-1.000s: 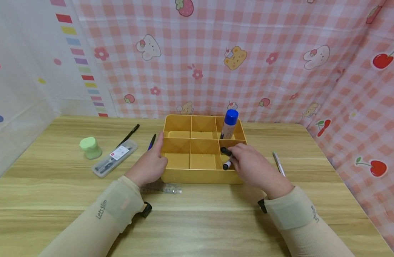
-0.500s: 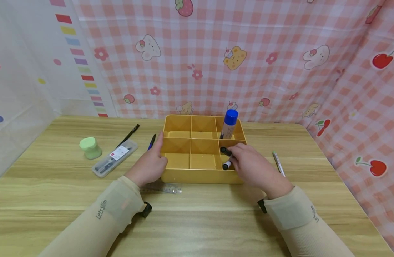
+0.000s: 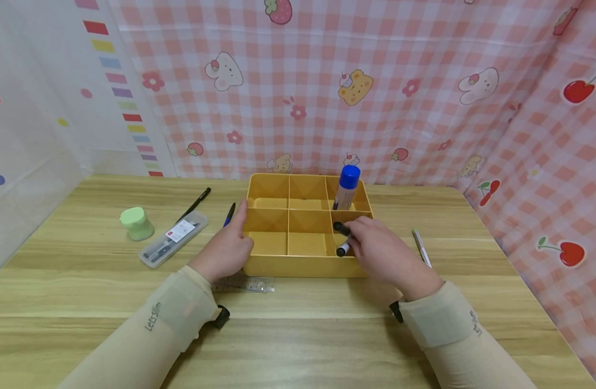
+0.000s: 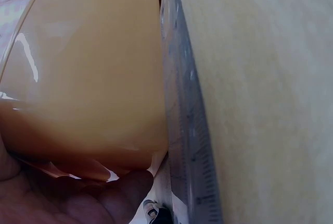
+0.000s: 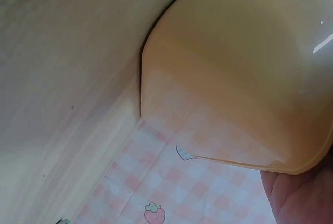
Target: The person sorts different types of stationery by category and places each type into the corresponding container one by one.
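Note:
A yellow six-compartment organizer box (image 3: 307, 267) stands on the table between both hands. My left hand (image 3: 224, 249) grips its left wall, index finger extended along the rim; the left wrist view shows curled fingers (image 4: 112, 203) against the outside. Over the right wall lies my right hand (image 3: 387, 254), gripping the box there; its fingertips are partly hidden. In the front right compartment, beside those fingers, lean a black-capped marker (image 3: 341, 229) and a white marker with a black end (image 3: 343, 249). A blue-capped glue stick (image 3: 347, 189) stands in the back right compartment.
A clear ruler (image 3: 259, 284) lies along the box's front left. Further left are a blue pen (image 3: 229, 215), a clear stationery case (image 3: 174, 240), a black pen (image 3: 196, 203) and a green scalloped object (image 3: 137, 223). Another pen (image 3: 421, 248) lies right. Patterned cloth (image 3: 298, 81) hangs behind.

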Demonstrator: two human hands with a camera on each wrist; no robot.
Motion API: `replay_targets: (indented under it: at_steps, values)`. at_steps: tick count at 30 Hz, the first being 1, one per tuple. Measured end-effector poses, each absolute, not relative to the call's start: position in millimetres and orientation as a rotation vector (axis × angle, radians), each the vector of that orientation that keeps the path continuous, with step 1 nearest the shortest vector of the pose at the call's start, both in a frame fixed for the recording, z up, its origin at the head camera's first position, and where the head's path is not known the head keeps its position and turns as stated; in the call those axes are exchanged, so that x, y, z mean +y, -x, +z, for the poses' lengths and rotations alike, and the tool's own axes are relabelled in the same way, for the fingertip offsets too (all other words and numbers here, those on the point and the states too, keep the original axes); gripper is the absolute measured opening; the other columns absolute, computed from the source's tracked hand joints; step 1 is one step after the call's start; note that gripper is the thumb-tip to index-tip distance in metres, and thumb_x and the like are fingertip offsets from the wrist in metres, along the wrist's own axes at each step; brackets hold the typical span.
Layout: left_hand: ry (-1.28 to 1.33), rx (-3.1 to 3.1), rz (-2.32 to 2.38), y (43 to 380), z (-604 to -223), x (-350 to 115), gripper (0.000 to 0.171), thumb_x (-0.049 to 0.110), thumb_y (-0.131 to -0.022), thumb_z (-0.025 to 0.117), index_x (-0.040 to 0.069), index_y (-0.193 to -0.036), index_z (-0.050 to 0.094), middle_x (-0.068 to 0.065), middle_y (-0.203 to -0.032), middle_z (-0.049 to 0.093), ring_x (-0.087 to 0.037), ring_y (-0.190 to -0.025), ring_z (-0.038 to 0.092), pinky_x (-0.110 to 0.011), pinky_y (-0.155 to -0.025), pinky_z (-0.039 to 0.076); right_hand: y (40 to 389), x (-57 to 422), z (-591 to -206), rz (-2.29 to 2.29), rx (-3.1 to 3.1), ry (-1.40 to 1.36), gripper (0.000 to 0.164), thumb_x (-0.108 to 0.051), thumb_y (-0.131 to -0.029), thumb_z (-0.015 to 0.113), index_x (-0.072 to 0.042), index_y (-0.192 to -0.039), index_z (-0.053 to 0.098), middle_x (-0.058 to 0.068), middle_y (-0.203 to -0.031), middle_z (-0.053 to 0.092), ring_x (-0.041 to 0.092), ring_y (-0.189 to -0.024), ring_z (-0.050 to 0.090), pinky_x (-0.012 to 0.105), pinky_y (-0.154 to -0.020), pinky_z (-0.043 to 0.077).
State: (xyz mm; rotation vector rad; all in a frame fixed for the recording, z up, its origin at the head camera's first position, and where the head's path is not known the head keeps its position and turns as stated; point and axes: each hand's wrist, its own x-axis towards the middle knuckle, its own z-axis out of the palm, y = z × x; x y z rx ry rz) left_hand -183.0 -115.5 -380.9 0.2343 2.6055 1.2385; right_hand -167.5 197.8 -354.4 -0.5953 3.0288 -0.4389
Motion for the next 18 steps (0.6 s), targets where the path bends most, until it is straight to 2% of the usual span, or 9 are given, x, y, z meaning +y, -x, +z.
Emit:
replay_targets:
  at_steps: [11,18]
  values:
    - [-0.229,2.599,1.229,183.3,-382.5,-116.4,0.084,0.014,-0.104,0.036,0.024,-0.167,-0.018,-0.011,-0.178,0.006,-0.034,-0.161,0.02,-0.058,-0.13,0.019,167.5,197.4,-355.7,-0.46,3.023,0.58,0.034,-0.014,-0.11,0.053,0.0,-0.138,0.064,0.013,-0.134,0.067,0.031,-0.124,0.061,0.051,-0.109,0.053]
    - [-0.234,2.599,1.239,183.3,-382.3,-116.8,0.084,0.014,-0.103,0.037,0.023,-0.168,-0.017,-0.013,-0.177,0.009,-0.034,-0.16,0.024,-0.058,-0.129,0.021,167.4,196.6,-356.0,-0.455,3.027,0.568,0.034,-0.016,-0.11,0.052,0.001,-0.137,0.064,0.013,-0.136,0.067,0.032,-0.125,0.06,0.052,-0.111,0.051]
